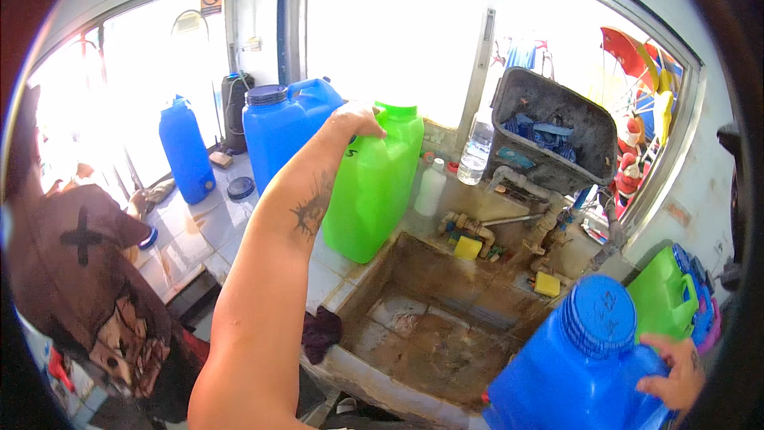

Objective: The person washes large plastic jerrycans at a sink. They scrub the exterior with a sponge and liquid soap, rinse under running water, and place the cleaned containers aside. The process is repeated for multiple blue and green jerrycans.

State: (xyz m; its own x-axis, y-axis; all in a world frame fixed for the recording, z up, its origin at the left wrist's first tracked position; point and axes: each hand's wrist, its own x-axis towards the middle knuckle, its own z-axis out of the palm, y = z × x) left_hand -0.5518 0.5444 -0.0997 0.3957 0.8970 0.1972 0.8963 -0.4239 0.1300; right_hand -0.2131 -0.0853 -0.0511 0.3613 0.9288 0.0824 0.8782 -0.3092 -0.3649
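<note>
My left hand (360, 121) reaches far forward and is closed at the top of a bright green jug (374, 183). Its grip covers the jug's handle area. That jug stands upright on the tiled counter, beside the sink's far left corner. At the lower right, a blue jug (549, 374) with a ribbed blue screw cap (602, 314) is tilted at the sink's edge. My right hand (675, 373) is closed around its handle side; the fingers are partly hidden. Left of the green jug stands another blue jug (274, 131) with a dark cap.
Between the jugs lies a stained sink (430, 342) with pipes and yellow-handled valves (468, 248). Behind it are a white bottle (430, 187), a clear bottle (477, 150) and a dark bin (549, 131). A person in a brown shirt (87, 263) works at left, near a blue container (187, 151).
</note>
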